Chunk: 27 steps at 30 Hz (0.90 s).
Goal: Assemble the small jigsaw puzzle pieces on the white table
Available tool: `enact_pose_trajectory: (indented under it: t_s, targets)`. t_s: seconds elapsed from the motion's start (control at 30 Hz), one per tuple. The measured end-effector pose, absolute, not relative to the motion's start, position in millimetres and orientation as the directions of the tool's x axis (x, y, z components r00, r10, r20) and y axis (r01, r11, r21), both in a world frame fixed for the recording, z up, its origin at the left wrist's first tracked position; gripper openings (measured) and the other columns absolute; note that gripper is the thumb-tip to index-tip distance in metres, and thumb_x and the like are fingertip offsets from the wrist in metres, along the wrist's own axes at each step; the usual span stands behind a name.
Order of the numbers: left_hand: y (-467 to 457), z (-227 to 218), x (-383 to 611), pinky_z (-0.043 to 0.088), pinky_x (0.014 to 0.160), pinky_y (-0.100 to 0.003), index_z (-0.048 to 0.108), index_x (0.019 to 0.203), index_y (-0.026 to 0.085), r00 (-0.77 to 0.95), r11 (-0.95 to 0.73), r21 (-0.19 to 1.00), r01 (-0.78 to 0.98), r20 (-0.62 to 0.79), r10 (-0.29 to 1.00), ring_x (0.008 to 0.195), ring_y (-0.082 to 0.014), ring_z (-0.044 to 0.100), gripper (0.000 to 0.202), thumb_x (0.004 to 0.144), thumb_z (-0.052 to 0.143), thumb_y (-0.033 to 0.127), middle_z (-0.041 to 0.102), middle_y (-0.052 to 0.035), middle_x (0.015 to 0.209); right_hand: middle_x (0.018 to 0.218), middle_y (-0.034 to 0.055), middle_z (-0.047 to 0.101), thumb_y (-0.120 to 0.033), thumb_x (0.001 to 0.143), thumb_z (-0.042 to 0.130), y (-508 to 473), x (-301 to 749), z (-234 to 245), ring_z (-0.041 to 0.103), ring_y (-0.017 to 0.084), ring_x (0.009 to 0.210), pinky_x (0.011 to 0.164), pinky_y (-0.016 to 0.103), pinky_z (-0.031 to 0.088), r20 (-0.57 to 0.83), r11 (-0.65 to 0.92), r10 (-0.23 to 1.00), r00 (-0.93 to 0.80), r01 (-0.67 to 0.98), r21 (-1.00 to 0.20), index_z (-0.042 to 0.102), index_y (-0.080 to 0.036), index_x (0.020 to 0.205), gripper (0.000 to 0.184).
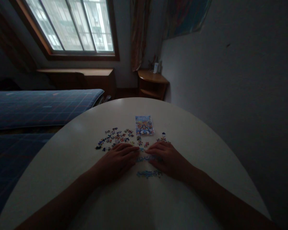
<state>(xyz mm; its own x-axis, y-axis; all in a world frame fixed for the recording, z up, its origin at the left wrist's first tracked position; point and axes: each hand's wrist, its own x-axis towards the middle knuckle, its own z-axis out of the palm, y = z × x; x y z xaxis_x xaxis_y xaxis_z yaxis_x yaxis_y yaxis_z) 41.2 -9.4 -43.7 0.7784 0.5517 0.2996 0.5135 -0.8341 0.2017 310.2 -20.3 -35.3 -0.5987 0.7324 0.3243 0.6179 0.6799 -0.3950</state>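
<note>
Both hands meet over the middle of a white round table (pixel 139 201). My left hand (pixel 121 159) is closed, its fingers pressed together, with the fingertips at a small light-blue puzzle piece (pixel 141 149). From the other side my right hand (pixel 166 158), also closed, has thumb and fingers at the same spot; its hold is partly hidden. Under and between the hands lies a bluish strip of joined pieces (pixel 142 158). Nearer to me is another joined blue strip (pixel 148 173). Loose puzzle pieces (pixel 116 137) spread beyond my left hand, and several more pieces (pixel 163 138) lie beyond my right.
A colourful picture sheet (pixel 144 125) with a blue penguin-like figure lies beyond the pieces. A bed with a plaid mattress (pixel 45 107) stands at the left, a wooden corner shelf (pixel 152 76) at the back. The wall (pixel 230 89) runs along the right. The room is dim.
</note>
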Motion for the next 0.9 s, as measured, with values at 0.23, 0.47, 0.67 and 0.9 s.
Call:
enact_pose_trajectory:
  t_s: [0.23,0.47,0.67,0.9]
  targets:
    - [-3.0,-43.1,35.5,0.047,0.099,-0.044,0.063,0.12,0.023,0.756,-0.833,0.175,0.524,0.356,0.55,0.112,-0.0231,0.058,0.027,0.1,0.045,0.023,0.068,-0.0056,0.121,0.126,0.0085,0.067,-0.032,0.09,0.063,-21.9,309.8,-34.7,0.055,0.024,0.123,0.106,0.046,0.041,0.308,0.715,0.697,-0.648,0.595,-0.366,0.062,-0.022,0.126,0.037]
    - [-1.8,-44.1,36.3,0.048,0.099,-0.044,0.061,0.122,0.022,0.762,-0.835,0.177,0.521,0.345,0.548,0.112,-0.0229,0.059,0.027,0.1,0.045,0.021,0.067,-0.0059,0.123,0.128,0.0074,0.066,-0.033,0.093,0.06,-21.1,310.0,-36.9,0.052,0.026,0.126,0.108,0.048,0.038,0.272,0.715,0.696,-0.664,0.61,-0.341,0.063,-0.02,0.125,0.035]
    - [-1.0,-48.7,34.2,0.047,0.102,-0.045,0.058,0.127,0.022,0.757,-0.838,0.173,0.517,0.366,0.542,0.119,-0.0232,0.056,0.032,0.097,0.045,0.016,0.065,-0.0068,0.129,0.121,0.0085,0.069,-0.028,0.089,0.065,-20.3,310.5,-32.4,0.057,0.024,0.12,0.105,0.047,0.041,0.316,0.716,0.697,-0.644,0.591,-0.372,0.063,-0.021,0.121,0.033]
    - [-1.1,-48.1,34.6,0.047,0.102,-0.046,0.053,0.131,0.02,0.719,-0.811,0.213,0.545,0.379,0.583,0.119,-0.0238,0.056,0.038,0.094,0.047,0.012,0.066,-0.0081,0.126,0.116,0.0076,0.07,-0.026,0.088,0.066,-20.0,310.3,-33.0,0.059,0.023,0.116,0.103,0.046,0.043,0.346,0.722,0.689,-0.636,0.568,-0.394,0.064,-0.021,0.117,0.03]
